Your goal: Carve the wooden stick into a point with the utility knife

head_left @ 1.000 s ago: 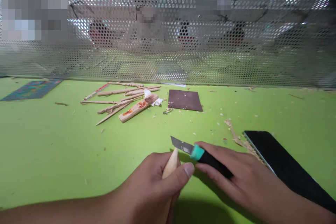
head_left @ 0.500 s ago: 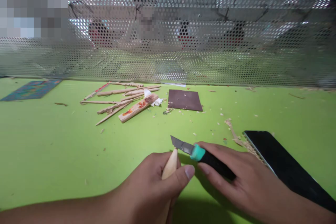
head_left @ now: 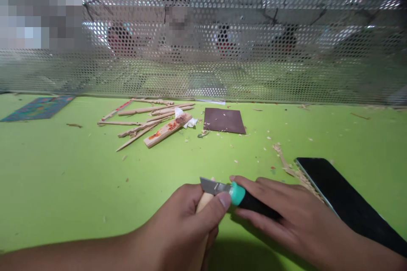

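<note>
My left hand (head_left: 187, 224) is closed round a pale wooden stick (head_left: 204, 201), whose upper end points away from me. In my right hand (head_left: 295, 216) is a craft knife (head_left: 254, 205) with a black grip and a teal collar. Its short angled blade (head_left: 211, 185) lies across the top of the stick and covers the tip. My left thumb presses near the base of the blade, close to the collar. The lower part of the stick is mostly hidden behind my left hand.
Carved wooden sticks (head_left: 140, 129) and a stained wood block (head_left: 167, 132) lie beyond my hands, beside crumpled tissue (head_left: 190, 122). A brown sandpaper sheet (head_left: 224, 121) is right of them. A phone (head_left: 346, 201) and wood shavings (head_left: 302, 176) lie at right. A perforated metal screen (head_left: 203, 63) bounds the table.
The knife has moved down and slightly left, from above the stick's tip to across it. My left thumb has risen towards the blade. The things on the table stay put.
</note>
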`<state>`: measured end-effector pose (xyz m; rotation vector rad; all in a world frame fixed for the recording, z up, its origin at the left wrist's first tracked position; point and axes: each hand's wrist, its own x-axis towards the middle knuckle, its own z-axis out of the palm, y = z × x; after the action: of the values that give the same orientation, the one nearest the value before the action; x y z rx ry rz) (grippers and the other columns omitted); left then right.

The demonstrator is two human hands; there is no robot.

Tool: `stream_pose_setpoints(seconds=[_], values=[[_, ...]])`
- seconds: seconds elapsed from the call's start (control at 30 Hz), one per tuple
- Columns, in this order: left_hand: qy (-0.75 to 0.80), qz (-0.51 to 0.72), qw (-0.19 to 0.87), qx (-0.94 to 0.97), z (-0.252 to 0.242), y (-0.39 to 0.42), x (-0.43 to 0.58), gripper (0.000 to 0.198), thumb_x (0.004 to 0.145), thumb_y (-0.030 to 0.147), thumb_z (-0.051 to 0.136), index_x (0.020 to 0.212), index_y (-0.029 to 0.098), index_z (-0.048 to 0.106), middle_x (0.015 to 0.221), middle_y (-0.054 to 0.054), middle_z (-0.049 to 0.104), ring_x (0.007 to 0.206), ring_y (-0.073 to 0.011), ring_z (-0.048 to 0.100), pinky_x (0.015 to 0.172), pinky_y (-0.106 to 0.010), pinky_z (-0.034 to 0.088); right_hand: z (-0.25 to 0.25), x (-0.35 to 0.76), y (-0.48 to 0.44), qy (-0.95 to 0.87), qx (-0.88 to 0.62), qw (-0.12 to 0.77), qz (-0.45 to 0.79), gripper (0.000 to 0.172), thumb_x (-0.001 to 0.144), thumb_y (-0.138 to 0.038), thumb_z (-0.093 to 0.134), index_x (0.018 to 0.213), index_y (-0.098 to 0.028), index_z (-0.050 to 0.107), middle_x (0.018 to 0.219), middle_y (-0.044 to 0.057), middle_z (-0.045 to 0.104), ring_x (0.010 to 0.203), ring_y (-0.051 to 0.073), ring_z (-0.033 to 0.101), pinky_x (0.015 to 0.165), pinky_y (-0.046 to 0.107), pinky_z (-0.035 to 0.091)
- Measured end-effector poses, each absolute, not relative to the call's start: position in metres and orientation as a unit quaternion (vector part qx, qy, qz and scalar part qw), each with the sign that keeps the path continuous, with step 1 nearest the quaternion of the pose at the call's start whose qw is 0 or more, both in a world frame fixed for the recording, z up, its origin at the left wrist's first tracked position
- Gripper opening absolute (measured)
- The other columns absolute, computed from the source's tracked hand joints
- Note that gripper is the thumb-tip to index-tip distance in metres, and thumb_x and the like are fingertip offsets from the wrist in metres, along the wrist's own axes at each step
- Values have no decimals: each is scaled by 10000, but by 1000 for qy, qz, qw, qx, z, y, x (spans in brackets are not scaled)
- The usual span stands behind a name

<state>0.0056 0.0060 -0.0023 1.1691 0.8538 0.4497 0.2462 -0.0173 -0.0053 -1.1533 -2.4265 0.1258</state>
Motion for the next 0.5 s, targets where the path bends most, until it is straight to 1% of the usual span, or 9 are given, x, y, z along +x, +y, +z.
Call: stream_pose_setpoints(seconds=[0.07, 0.13, 0.27, 0.4, 0.5], values=[[394, 192, 750, 496, -3, 4, 7, 659, 922, 798, 584, 627, 221, 468, 494, 45, 416, 430, -105, 387, 421, -232, 323, -3, 247, -16, -883, -411, 224, 32, 419, 1170, -487, 359, 1408, -218, 573, 852, 12, 768, 681, 173, 771, 581, 287, 595], [398, 191, 763, 472, -3, 2, 8, 703, 910, 848, 540, 599, 222, 468, 458, 41, 411, 382, -103, 388, 385, -227, 344, -2, 247, -16, -887, -403, 225, 14, 417, 1173, -480, 346, 1410, -216, 565, 826, 8, 755, 654, 171, 761, 564, 286, 587], [410, 195, 781, 428, 0, 2, 8, 740, 871, 907, 511, 609, 215, 488, 470, 35, 436, 379, -100, 405, 373, -212, 376, -1, 248, -15, -888, -400, 225, -7, 389, 1176, -449, 340, 1408, -216, 547, 845, 24, 766, 668, 183, 769, 567, 297, 590], [400, 208, 801, 393, -1, 2, 9, 750, 843, 951, 467, 642, 229, 479, 476, 48, 409, 379, -101, 356, 345, -212, 348, -3, 248, -16, -879, -413, 241, -1, 356, 1167, -425, 384, 1411, -223, 546, 834, 19, 765, 635, 183, 760, 558, 294, 591], [381, 219, 794, 421, 0, 1, 8, 717, 878, 910, 494, 650, 231, 455, 488, 63, 373, 405, -95, 331, 375, -212, 317, -4, 248, -16, -874, -421, 244, 23, 354, 1148, -425, 435, 1392, -217, 585, 864, 40, 791, 658, 202, 779, 573, 298, 613]])
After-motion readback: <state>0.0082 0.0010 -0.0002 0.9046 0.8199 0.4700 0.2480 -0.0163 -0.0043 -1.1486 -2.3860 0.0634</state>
